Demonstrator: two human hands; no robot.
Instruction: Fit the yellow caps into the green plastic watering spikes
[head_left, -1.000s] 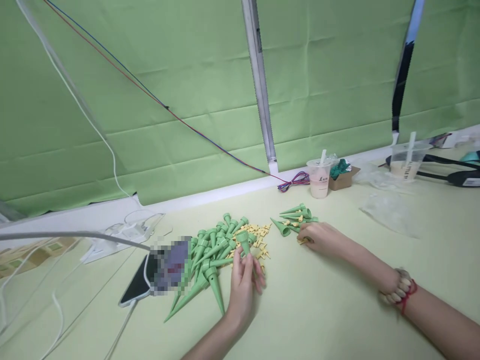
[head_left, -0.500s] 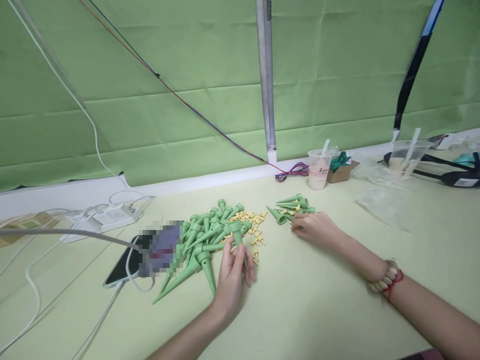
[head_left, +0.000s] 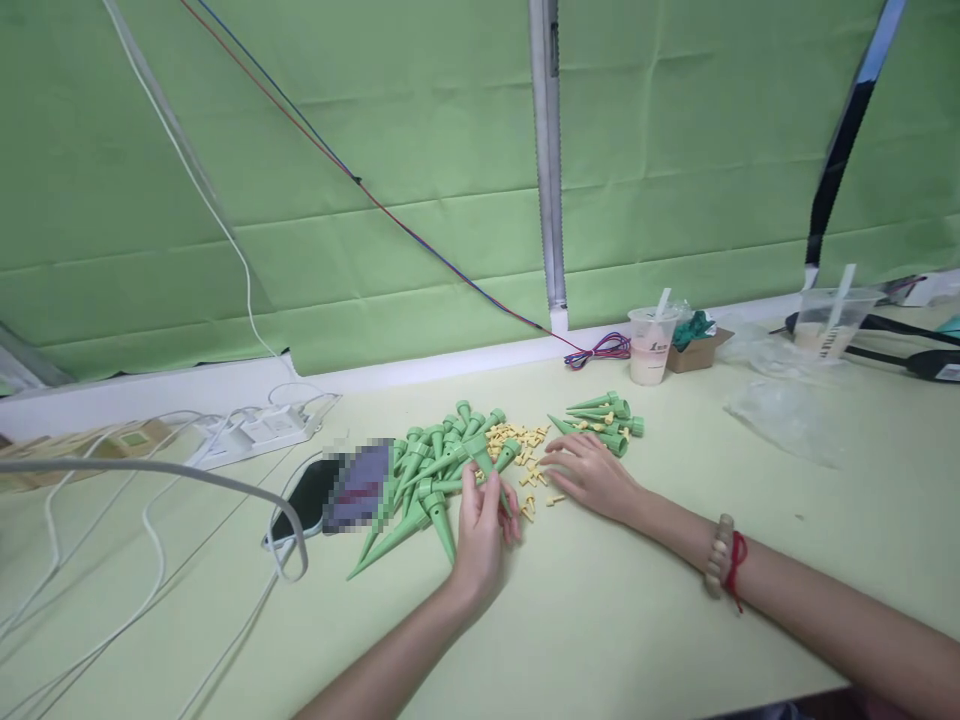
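My left hand [head_left: 480,530] is closed around a green plastic cone-shaped spike [head_left: 481,452], its wide capped end up and its point slanting down past the fingers. Beside that hand lies a heap of similar green spikes [head_left: 411,518]. Small yellow plastic pegs [head_left: 517,437] are scattered to the heap's right. My right hand [head_left: 598,478] reaches in palm down over the table, fingers stretched toward the pegs, with a single peg [head_left: 555,499] just below the fingertips. Just beyond it is a smaller group of green spikes [head_left: 600,410] with yellow pegs among them.
A phone [head_left: 307,495] with a cable lies left of the heap, near a white power strip [head_left: 274,428] and loose white cables. At the back stand a drink cup [head_left: 649,350], a small cardboard box [head_left: 694,352], another cup [head_left: 832,325] and a plastic bag [head_left: 784,415].
My right hand has moved left from the smaller spike group to the yellow pegs, and its fingers have spread. The left hand still holds its spike. The view has shifted slightly.
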